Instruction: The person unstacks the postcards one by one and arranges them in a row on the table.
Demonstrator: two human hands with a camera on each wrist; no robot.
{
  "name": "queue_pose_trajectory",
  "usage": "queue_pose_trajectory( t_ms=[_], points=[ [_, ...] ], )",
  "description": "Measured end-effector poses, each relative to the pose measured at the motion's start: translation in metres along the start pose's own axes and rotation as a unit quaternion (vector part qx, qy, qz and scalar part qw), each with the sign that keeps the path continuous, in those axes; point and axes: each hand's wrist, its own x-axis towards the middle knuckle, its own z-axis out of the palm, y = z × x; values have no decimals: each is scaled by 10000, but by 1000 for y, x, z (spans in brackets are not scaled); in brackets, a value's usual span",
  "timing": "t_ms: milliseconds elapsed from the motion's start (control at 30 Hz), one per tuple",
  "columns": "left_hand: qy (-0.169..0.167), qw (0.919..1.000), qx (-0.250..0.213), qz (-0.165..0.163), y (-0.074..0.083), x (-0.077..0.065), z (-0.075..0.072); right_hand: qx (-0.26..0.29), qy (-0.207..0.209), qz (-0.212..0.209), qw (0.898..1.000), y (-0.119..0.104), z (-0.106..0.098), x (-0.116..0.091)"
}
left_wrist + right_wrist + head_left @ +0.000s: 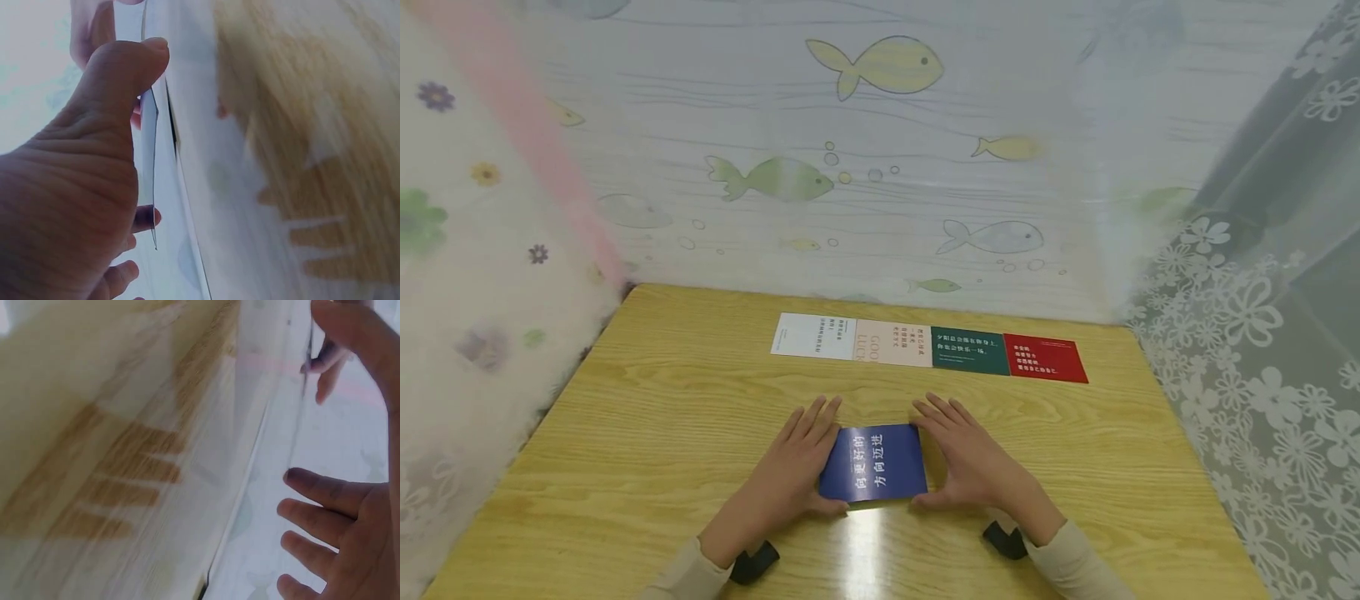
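Observation:
Both hands hold a blue card [897, 462] with white Chinese characters by its two ends, over the near middle of the table. The left hand [793, 467] has its thumb at the card's near left corner and its index finger by the far left corner. Opposite it, the right hand [966, 462] spans the right end, thumb at the near corner and index fingertip at the far one. The left wrist view shows the card [149, 169] edge-on, raised off the tabletop. In the right wrist view, the other fingers [312, 522] spread away from the card.
Across the wooden table's [647, 417] far part lies a row of cards: white [805, 335], pale pink [887, 333], green [962, 360] and red [1060, 358]. A fish-patterned curtain [880, 208] hangs behind; lace [1262, 375] drapes the right side.

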Motion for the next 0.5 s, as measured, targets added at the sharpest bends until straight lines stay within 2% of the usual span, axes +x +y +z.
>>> queue_pose_trajectory(
  t_ms=[200, 500],
  points=[
    [75, 9997, -179, -116, -5, -2, -4, 60, 222, -63, 9997, 1, 1, 6],
    [329, 9987, -97, -382, -21, -11, -7, 168, 737, 92, 9971, -1, 4, 14]
  ],
)
